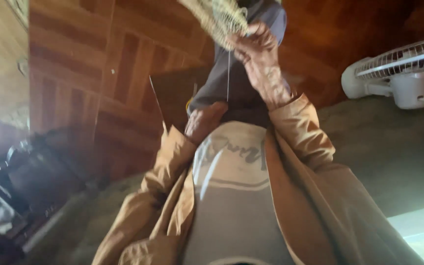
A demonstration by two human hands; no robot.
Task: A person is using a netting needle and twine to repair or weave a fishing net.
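Nearest, tan jacket sleeves [300, 132] frame my right hand [258, 49] gripping woven mesh [219, 17] with its hanging string [228, 73]; left hand [203, 121] rests low, grip indeterminate, next steadying the string.

Two hands show, both in tan sleeves: one right hand [257, 51] closed on the one pale woven net [219, 17] at the top, and one left hand [203, 121] below the net, resting on grey cloth. One thin string [228, 73] hangs from the net. One white fan [402, 73] stands far right of the net. One dark, blurred machine [20, 181] lies far below-left of it.
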